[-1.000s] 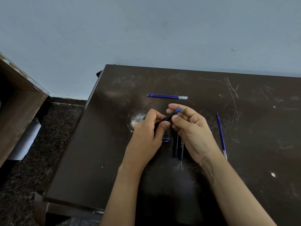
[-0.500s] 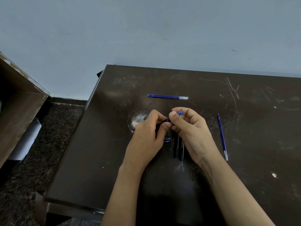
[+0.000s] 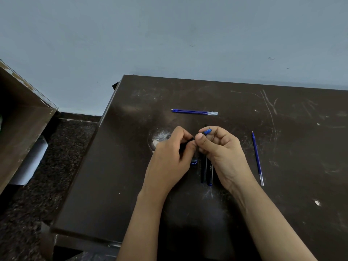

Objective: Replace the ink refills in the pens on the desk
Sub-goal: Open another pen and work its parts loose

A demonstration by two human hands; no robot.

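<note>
So you've got one black pen point(image 3: 206, 132) held up just over the middle of the desk point(image 3: 120, 185), between both hands. Your left hand point(image 3: 169, 157) has its fingers curled round the barrel, and most of the barrel is buried in there. Your right hand point(image 3: 222, 153) is pinching the other end between thumb and forefinger, with the blue end poking out past the thumb and the other fingers loosely curled behind it.

Right under your right hand, two more black pens point(image 3: 207, 172) lie side by side on the desk, touching. One has white lettering, and the bit I can read says "ANE Gel"; the start is under your hand. A small blue-and-black piece point(image 3: 194, 162) peeks out by your left palm, can't tell what it is.

Refills: a pair of blue refills point(image 3: 194, 112) lies crosswise further back, clear ends pointing right. A single blue refill point(image 3: 257, 159) sits off to your right, running roughly front to back.
</note>
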